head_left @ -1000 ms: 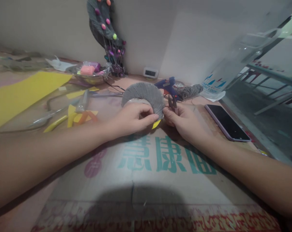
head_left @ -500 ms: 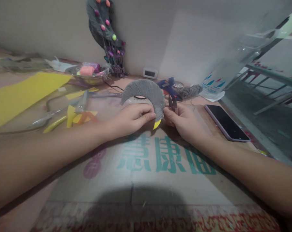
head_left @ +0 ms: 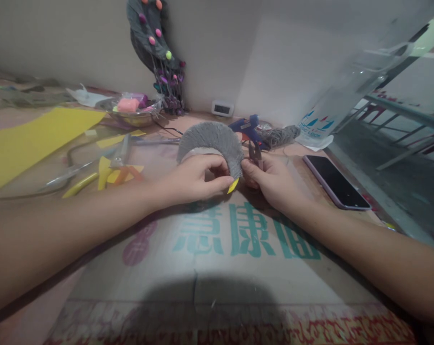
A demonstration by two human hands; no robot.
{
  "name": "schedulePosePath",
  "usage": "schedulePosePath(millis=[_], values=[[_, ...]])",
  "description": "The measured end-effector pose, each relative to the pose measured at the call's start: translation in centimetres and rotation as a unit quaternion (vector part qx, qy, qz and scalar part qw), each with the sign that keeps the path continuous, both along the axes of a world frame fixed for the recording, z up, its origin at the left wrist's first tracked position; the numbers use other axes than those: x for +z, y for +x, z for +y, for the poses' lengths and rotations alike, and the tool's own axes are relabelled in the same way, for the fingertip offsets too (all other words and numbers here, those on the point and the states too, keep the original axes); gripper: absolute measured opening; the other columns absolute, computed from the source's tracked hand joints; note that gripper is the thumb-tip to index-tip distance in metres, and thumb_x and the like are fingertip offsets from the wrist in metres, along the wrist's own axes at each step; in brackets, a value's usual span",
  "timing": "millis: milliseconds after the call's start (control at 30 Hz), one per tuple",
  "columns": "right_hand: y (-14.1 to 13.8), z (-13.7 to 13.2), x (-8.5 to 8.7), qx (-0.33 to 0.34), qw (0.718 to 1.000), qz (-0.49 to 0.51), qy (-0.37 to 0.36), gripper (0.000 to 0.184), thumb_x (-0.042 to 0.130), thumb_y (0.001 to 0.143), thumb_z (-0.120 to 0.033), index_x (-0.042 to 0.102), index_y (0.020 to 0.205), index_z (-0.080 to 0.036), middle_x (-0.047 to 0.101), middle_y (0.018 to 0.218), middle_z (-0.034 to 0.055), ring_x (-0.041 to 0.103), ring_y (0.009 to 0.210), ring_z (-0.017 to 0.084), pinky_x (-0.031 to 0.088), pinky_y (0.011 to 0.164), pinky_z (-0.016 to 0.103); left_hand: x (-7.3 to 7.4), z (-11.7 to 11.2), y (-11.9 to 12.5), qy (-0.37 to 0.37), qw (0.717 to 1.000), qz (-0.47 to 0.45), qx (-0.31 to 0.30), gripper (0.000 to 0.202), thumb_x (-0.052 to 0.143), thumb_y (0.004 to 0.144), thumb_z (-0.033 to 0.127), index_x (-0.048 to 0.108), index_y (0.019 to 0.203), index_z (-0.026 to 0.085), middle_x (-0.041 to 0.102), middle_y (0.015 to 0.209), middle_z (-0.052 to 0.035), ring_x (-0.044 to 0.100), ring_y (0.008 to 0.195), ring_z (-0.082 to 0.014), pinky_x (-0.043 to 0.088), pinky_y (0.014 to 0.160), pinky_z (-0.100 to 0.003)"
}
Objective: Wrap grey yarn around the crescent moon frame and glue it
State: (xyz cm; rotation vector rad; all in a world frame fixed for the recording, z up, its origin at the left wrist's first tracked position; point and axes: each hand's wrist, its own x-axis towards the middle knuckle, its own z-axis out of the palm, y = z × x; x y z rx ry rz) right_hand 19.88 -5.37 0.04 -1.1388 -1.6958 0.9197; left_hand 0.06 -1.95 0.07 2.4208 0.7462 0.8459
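My left hand (head_left: pixel 202 179) grips a crescent (head_left: pixel 211 134) wrapped in grey yarn, thumb and fingers close to its lower tip. At that tip an uncovered yellow end (head_left: pixel 233 186) shows, and a pale strip lines the inner curve. My right hand (head_left: pixel 265 175) is closed around small dark thread snips (head_left: pixel 254 152), whose two blades point up and stand slightly apart. Its thumb and forefinger pinch together right beside the crescent's right edge; whether they also hold a yarn end is too small to tell.
Printed cardboard (head_left: pixel 217 282) lies under my hands. A phone (head_left: pixel 337 182) rests at right. Behind are a blue glue gun (head_left: pixel 249 127), grey yarn (head_left: pixel 281 138) and a clear jug (head_left: pixel 328 103). Yellow sheet (head_left: pixel 33 139), scraps and a bowl (head_left: pixel 134 117) lie left; a decorated crescent (head_left: pixel 148 43) leans against the wall.
The crescent has tilted and shifted slightly left and down in my left hand, showing more of its pale inner strip. My right hand stays almost in place with the snips.
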Motion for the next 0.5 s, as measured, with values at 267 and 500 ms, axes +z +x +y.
schedulePosePath(millis=[267,500], values=[[0.2,0.47,-0.5,0.024,0.999,0.034,-0.021,0.049,0.063,0.087,-0.064,0.038,0.071,-0.025,0.035,0.052,-0.0083,0.03,0.045,0.009,0.027,0.043,0.025,0.09,-0.04,-0.28,-0.046,0.999,-0.014,-0.016,0.021,0.054,0.092,0.034,0.062,0.083,0.018,0.068,0.083,-0.001,0.061,0.08,-0.0159,0.046,0.075,-0.027],[0.1,0.22,-0.79,0.045,0.997,0.038,-0.057,0.043,0.064,0.088,-0.059,0.043,0.073,-0.024,0.035,0.055,-0.008,0.027,0.045,0.009,0.024,0.042,0.025,0.42,0.08,0.02,-0.13,0.99,-0.026,0.05,0.039,0.049,0.095,0.043,0.062,0.069,0.016,0.065,0.064,-0.0011,0.058,0.061,-0.0134,0.043,0.059,-0.024]])
